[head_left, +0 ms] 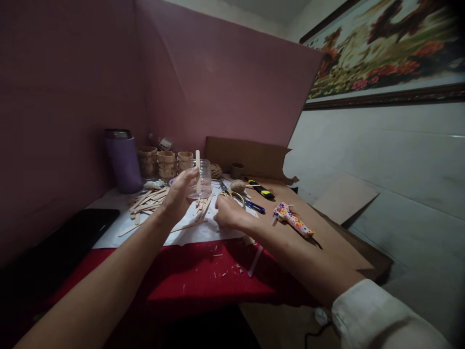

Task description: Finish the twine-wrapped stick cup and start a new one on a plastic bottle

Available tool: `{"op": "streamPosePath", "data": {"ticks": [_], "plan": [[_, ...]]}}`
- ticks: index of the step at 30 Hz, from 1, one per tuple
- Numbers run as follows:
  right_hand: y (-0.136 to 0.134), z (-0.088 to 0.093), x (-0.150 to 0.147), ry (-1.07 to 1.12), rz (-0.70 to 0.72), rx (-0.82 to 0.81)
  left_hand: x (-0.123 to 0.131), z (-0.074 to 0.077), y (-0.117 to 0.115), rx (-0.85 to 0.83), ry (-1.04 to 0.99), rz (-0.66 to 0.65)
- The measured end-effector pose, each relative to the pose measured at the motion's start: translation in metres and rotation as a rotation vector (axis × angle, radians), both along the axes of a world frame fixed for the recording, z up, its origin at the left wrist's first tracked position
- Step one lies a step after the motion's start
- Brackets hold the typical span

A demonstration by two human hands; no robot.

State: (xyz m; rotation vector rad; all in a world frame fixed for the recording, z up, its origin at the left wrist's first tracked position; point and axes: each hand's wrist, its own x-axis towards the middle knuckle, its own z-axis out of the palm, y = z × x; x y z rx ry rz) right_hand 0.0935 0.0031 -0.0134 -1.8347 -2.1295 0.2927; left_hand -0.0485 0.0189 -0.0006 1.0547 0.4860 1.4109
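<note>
My left hand is closed around a clear plastic cup. An upright wooden craft stick lies along the cup's side, pinned under my thumb. My right hand is low over the white paper, its fingers curled in; whatever they may hold is hidden. Just beyond its knuckles lie scissors with yellowish handles, partly covered by the hand. Several loose craft sticks rest on the paper between my hands. A bigger pile of craft sticks spreads left of my left hand.
A purple tumbler and several stick-covered cups stand at the back left. On the cardboard at right are a glue gun, a blue cutter and a black-yellow tool. Twine sits behind the scissors.
</note>
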Motion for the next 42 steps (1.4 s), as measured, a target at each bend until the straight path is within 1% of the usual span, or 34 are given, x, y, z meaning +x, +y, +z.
{"op": "streamPosePath", "data": {"ticks": [3, 5, 7, 8, 9, 11, 12, 13, 15, 21, 24, 28, 31, 34, 42], "plan": [[0.005, 0.004, 0.008, 0.135, -0.032, 0.015, 0.000, 0.003, -0.003, -0.067, -0.001, -0.026], [0.006, 0.012, 0.019, 0.242, -0.049, 0.047, 0.000, 0.003, -0.005, -0.126, 0.011, -0.037], [0.006, 0.022, 0.031, 0.420, -0.042, 0.091, 0.000, 0.003, -0.007, -0.163, 0.029, -0.057], [0.006, 0.026, 0.036, 0.596, -0.011, 0.122, 0.001, 0.003, -0.008, -0.174, 0.042, -0.072], [0.005, 0.030, 0.041, 0.837, 0.045, 0.158, 0.001, 0.002, -0.009, -0.182, 0.055, -0.088], [0.004, 0.034, 0.046, 1.252, 0.185, 0.209, 0.003, 0.000, -0.010, -0.193, 0.087, -0.121], [0.003, 0.034, 0.046, 1.382, 0.249, 0.222, 0.004, -0.001, -0.010, -0.199, 0.108, -0.140], [0.003, 0.032, 0.046, 1.437, 0.294, 0.227, 0.005, -0.002, -0.011, -0.206, 0.130, -0.161], [0.002, 0.027, 0.044, 1.464, 0.329, 0.227, 0.007, -0.005, -0.012, -0.216, 0.172, -0.210], [0.004, 0.012, 0.045, 1.448, 0.295, 0.299, 0.015, -0.014, -0.014, -0.245, 0.228, -0.313], [0.008, 0.009, 0.049, 1.439, 0.238, 0.303, 0.017, -0.019, -0.014, -0.238, 0.237, -0.361], [0.010, 0.008, 0.049, 1.490, 0.136, 0.283, 0.018, -0.026, -0.011, -0.210, 0.223, -0.403], [0.009, 0.008, 0.045, 1.485, 0.099, 0.275, 0.019, -0.032, -0.007, -0.202, 0.231, -0.399], [0.007, 0.009, 0.042, 1.482, 0.091, 0.275, 0.020, -0.035, -0.006, -0.209, 0.240, -0.371], [0.009, 0.005, 0.040, 1.456, 0.095, 0.288, 0.024, -0.033, -0.011, -0.204, 0.227, -0.370]]}}
